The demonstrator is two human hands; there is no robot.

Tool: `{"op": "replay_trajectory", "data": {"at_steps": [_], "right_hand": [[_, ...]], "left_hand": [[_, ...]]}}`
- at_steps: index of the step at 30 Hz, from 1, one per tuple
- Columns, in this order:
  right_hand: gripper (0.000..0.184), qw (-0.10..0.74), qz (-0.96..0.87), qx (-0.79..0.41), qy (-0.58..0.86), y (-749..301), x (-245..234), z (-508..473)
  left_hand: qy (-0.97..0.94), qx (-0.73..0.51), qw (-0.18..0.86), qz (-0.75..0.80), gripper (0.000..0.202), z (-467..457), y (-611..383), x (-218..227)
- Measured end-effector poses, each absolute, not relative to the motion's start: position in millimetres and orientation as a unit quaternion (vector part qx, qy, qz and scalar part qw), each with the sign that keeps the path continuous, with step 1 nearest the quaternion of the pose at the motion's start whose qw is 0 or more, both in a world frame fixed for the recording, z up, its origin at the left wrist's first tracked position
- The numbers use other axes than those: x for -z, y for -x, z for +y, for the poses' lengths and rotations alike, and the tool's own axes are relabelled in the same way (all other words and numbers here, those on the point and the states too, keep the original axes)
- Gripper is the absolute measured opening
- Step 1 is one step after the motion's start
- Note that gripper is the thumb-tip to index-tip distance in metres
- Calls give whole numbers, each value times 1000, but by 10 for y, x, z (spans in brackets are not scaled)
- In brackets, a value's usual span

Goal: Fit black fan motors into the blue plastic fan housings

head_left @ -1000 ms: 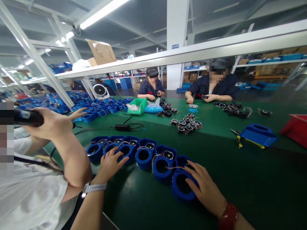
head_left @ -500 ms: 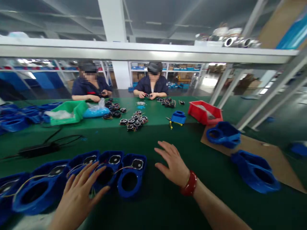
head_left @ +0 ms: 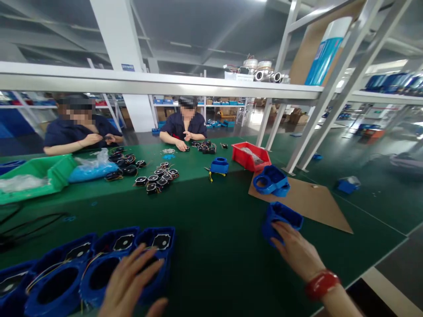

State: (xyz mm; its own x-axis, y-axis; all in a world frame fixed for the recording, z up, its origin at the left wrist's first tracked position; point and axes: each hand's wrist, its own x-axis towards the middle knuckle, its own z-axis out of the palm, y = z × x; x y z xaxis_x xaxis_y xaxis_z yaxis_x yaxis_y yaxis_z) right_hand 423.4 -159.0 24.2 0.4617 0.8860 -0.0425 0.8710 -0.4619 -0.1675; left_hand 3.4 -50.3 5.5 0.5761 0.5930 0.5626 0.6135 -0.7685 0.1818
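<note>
My right hand (head_left: 295,248) has its fingers curled over the ring end of a blue plastic housing (head_left: 287,214), which is at the near left edge of a cardboard sheet. My left hand (head_left: 134,279) is open, fingers spread, above the right end of a row of blue housings (head_left: 54,286). These housings have round openings, and small black motors (head_left: 161,241) with thin wires sit in their far ends. The left hand partly hides the rightmost housing.
More blue housings (head_left: 271,179) lie on the cardboard sheet (head_left: 310,200). Behind are a red bin (head_left: 251,156), yellow-handled pliers (head_left: 210,177), a blue part (head_left: 219,165), loose motors (head_left: 158,178) and a green bin (head_left: 56,176). Two co-workers sit across the table under a shelf (head_left: 165,86).
The view has turned right. My right hand has moved right and taken hold of a blue housing, which has shifted left off the cardboard. My left hand stays open over the row.
</note>
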Motion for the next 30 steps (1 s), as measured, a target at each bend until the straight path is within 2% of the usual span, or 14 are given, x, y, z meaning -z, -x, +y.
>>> {"op": "replay_trajectory", "data": {"at_steps": [4, 7, 9, 12, 15, 19, 22, 24, 26, 28, 30], "right_hand": [[41, 176, -666, -173, 704, -3788, -435, -1235], [36, 242, -608, -73, 753, -4077, -554, -766], [44, 233, -545, -18, 806, -4414, -568, -449], [49, 188, -510, -25, 839, -4832, -503, -167], [36, 155, -532, -38, 831, -4931, -380, -239], [19, 147, -629, -93, 758, -4510, -239, -741], [20, 185, -698, -221, 656, -4050, -289, -1120], [21, 196, -712, -332, 587, -3880, -415, -1212], [27, 209, -712, -391, 544, -3900, -564, -1092], [33, 232, -714, -344, 564, -4082, -671, -737], [37, 241, -703, -210, 635, -4336, -695, -195]], "left_hand": [[965, 225, -25, -133, 56, -711, -1033, -45], [972, 146, -81, -165, 64, -723, -1519, -68], [968, 125, -105, -191, 59, -694, -1656, -114], [962, 101, -116, -226, 50, -651, -1646, -144], [947, 72, -109, -293, 58, -629, -1514, -65], [896, 176, -127, -388, 71, -614, -1345, 70], [876, 261, -161, -372, 73, -633, -1254, 82], [883, 276, -184, -331, 74, -660, -1188, 77], [897, 279, -178, -295, 74, -684, -1108, 100], [907, 286, -126, -282, 68, -682, -1017, 169], [906, 297, -58, -296, 62, -645, -928, 275]]}}
